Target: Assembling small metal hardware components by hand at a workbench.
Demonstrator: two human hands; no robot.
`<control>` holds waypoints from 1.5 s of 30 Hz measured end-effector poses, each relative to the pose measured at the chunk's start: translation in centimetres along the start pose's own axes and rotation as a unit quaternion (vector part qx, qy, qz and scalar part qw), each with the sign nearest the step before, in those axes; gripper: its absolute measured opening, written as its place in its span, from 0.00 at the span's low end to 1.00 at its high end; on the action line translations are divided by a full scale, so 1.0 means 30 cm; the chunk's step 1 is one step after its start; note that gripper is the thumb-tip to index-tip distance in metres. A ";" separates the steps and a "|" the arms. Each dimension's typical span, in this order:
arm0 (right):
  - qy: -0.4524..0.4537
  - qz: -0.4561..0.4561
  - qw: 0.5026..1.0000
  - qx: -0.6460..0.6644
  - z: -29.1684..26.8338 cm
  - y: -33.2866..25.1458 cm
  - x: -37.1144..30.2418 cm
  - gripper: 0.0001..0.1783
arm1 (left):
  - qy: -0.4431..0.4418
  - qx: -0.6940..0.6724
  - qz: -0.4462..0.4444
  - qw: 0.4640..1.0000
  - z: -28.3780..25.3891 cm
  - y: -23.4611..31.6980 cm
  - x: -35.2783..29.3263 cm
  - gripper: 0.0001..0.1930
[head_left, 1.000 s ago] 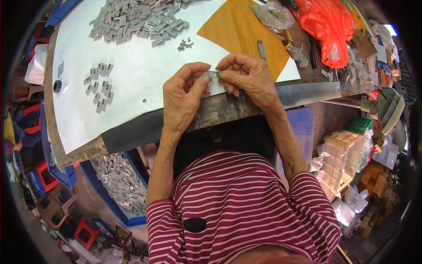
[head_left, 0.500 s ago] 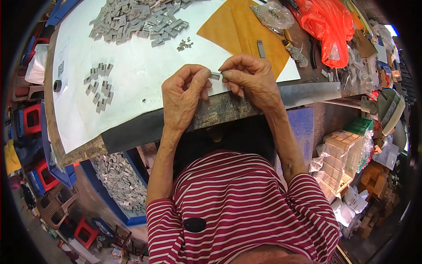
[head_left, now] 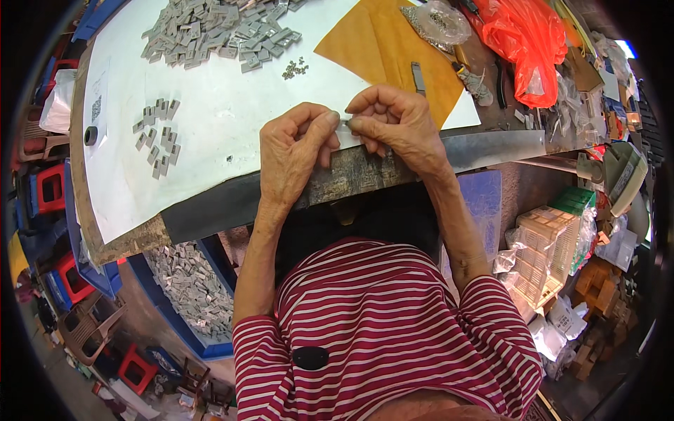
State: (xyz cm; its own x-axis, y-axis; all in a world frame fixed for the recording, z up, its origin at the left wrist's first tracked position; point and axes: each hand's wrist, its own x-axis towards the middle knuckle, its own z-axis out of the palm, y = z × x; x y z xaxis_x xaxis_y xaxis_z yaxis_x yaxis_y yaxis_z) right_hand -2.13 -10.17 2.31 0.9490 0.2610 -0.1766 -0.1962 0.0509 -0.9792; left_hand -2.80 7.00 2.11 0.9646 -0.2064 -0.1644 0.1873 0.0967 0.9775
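My left hand (head_left: 296, 151) pinches a small grey metal block (head_left: 344, 122) between thumb and fingers, just above the table's near edge. From the other side my right hand (head_left: 399, 130) is closed at the block's end, its thumb against it and its index finger curled above. The fingers cover most of the block. Beyond the hands, a little cluster of tiny metal parts (head_left: 295, 68) lies on white paper (head_left: 232, 105). A large heap of similar grey blocks (head_left: 203, 35) sits at the far side, and several more blocks (head_left: 160, 133) stand grouped at the left.
Brown paper (head_left: 379, 42) lies at the right, with a plastic bag of small parts (head_left: 439, 27) and a red plastic bag (head_left: 523, 49) beyond. A black ring (head_left: 90, 135) sits near the left edge. Below the table stand a blue bin of blocks (head_left: 193, 291) and a pale plastic crate (head_left: 544, 245).
My right thumb has moved left onto the block, and the gap between my hands has narrowed. Less of the block shows now.
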 end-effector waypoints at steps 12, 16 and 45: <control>0.001 0.032 0.999 -0.040 0.015 -0.002 0.000 0.07 | -0.002 0.018 0.002 1.000 0.000 -0.013 0.001 0.09; -0.001 0.015 0.999 -0.037 0.024 0.001 0.003 0.06 | -0.010 -0.022 -0.008 1.000 -0.008 -0.014 0.004 0.09; 0.071 -0.057 0.996 0.003 0.071 0.029 0.037 0.02 | 0.032 0.144 0.140 0.979 -0.010 -0.030 -0.006 0.10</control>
State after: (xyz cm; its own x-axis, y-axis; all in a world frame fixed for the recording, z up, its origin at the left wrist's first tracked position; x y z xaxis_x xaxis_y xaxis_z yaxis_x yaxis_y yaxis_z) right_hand -1.78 -7.78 1.48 0.9906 0.1138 -0.0764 -0.0856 0.0789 -0.9932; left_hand -3.10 7.24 1.22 0.9820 -0.1480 0.1173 -0.1382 -0.1399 0.9805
